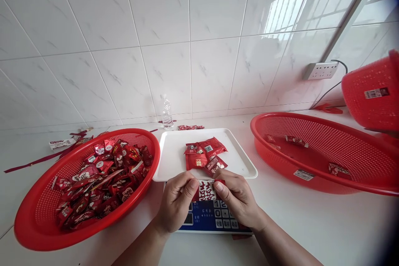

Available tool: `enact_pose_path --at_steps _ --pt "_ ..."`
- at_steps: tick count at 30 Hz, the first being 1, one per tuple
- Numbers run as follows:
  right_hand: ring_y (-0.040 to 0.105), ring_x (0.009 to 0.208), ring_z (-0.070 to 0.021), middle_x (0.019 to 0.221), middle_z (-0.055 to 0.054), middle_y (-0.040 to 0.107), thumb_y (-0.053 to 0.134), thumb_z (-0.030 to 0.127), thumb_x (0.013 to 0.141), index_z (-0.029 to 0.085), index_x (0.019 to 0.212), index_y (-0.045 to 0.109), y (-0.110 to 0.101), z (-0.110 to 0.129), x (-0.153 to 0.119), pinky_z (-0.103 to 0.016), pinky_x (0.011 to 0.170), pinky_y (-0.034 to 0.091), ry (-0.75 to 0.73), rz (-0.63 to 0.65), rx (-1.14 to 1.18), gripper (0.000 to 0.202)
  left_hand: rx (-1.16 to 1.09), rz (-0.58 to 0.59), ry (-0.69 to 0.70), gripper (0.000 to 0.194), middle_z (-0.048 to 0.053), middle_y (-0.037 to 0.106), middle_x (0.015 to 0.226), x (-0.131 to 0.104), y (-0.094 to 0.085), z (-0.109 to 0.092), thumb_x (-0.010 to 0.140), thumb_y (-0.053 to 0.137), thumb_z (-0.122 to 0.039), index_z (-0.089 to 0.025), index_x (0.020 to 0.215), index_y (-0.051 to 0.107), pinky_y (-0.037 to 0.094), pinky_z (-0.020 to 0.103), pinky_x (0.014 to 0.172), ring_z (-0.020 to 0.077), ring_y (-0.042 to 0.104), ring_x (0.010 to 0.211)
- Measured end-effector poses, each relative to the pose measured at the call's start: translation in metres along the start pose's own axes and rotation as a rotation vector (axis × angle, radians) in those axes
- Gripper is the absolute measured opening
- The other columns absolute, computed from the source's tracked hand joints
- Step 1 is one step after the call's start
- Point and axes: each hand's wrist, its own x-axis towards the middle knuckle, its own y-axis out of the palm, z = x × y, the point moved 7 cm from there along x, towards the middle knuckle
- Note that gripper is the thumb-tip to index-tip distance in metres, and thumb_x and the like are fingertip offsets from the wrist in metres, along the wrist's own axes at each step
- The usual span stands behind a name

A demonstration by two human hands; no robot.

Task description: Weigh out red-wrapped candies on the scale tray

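Observation:
Between my left hand (179, 199) and my right hand (235, 197) is a small red-and-white candy packet (206, 190) with large red characters. Thumbs and fingers of both hands pinch its two ends, above the blue keypad of a scale (202, 220). Just beyond the hands is the scale's white tray (241, 158), with several red packets (205, 153) lying on it. To the left stands a red plastic basket (28, 224) heaped with small red wrapped candies (93, 187).
At right sits another red basket (271, 162) with a few packets inside. Beyond it is a raised red basket (368, 110). A clear bottle (167, 114) and a row of small packets (190, 127) lie behind the tray. A power strip (321, 70) is on the tiled wall.

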Motion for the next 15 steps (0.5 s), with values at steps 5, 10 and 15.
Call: enact_pose_path --at_steps 5,10,15 --pt "0.039 0.054 -0.0104 0.057 0.002 0.039 0.037 0.031 0.097 0.02 0.059 0.035 0.0 0.0 0.0 -0.024 0.051 0.033 0.008 -0.003 0.002 0.04 -0.021 -0.01 0.001 0.04 -0.004 0.036 0.058 -0.001 0.0 0.0 0.094 0.042 -0.043 -0.018 0.063 0.038 0.028 0.022 0.052 0.0094 0.031 0.055" --pt "0.039 0.053 -0.011 0.055 0.002 0.041 0.04 0.032 0.096 0.02 0.058 0.038 -0.006 -0.001 0.003 -0.025 0.05 0.035 0.027 -0.059 -0.021 0.04 0.034 -0.048 0.001 0.039 -0.004 0.038 0.057 0.001 -0.003 0.0 0.094 0.042 -0.045 -0.018 0.065 0.042 0.03 0.022 0.05 0.0096 0.034 0.053" --pt "0.051 0.058 -0.0121 0.064 0.0 0.056 0.052 0.031 0.092 0.02 0.072 0.056 -0.01 0.001 0.005 -0.025 0.054 0.043 -0.003 -0.104 -0.057 0.023 0.11 -0.091 0.066 0.037 -0.003 0.043 0.058 0.0 -0.006 -0.005 0.093 0.044 -0.046 -0.018 0.068 0.048 0.033 0.022 0.053 0.01 0.038 0.054"
